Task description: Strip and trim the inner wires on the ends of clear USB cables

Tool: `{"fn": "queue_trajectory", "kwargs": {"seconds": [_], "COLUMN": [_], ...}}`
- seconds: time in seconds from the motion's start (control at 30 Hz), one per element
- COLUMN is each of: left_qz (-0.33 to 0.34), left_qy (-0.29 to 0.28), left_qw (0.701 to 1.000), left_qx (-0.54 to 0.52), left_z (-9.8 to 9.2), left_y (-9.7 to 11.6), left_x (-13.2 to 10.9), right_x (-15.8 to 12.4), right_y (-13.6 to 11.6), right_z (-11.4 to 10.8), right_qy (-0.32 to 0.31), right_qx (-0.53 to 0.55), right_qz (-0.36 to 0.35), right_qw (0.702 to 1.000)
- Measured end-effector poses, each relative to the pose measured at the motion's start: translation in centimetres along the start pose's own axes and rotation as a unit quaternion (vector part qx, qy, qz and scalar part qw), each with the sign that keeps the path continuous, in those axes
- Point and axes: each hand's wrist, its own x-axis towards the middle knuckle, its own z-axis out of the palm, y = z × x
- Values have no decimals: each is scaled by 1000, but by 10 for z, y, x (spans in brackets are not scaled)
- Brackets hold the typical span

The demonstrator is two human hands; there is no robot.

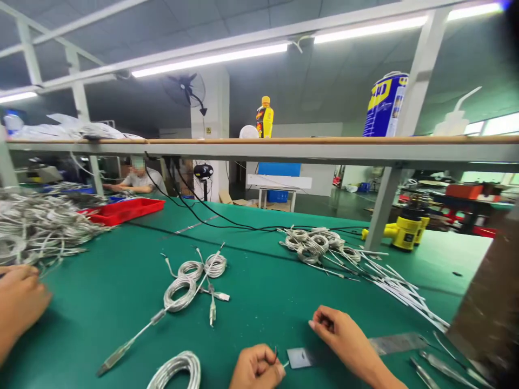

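Note:
My left hand point(258, 368) is closed at the bottom of the view, pinching a cable end with a thin dark wire tip and a short white strand sticking out. To its right my right hand point(344, 336) hovers with curled fingers, thumb close to the index finger; whatever lies between them is hidden. Between the two hands a small pale plate point(299, 358) rests on the green table. A coiled clear-sheathed cable point(178, 370) lies left of my left hand. Farther off are several coiled USB cables point(179, 294) with their plugs showing.
Another person's hand point(22, 305) reaches in at left, beside a large cable heap point(36, 227) and red tray point(125, 210). Cable coils point(316, 243), white tubes point(401, 286) and a yellow heat tool point(405, 229) lie right. A shelf point(259, 148) spans overhead.

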Motion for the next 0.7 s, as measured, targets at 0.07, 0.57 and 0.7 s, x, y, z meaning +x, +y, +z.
{"fn": "queue_trajectory", "kwargs": {"seconds": [0.07, 0.57, 0.7], "left_qz": [-6, -17, -14], "left_qy": [-20, -74, -75], "left_qw": [1000, 997, 997], "left_qx": [-4, 25, 29], "left_z": [-1, -5, -3], "left_y": [3, 21, 17], "left_x": [-2, -11, -11], "right_x": [-8, -3, -13], "right_y": [3, -5, -5], "right_z": [0, -12, -3], "right_qy": [-27, -129, -94], "right_qx": [-39, -179, -158], "right_qz": [-7, -84, -69], "right_qw": [999, 972, 981]}}
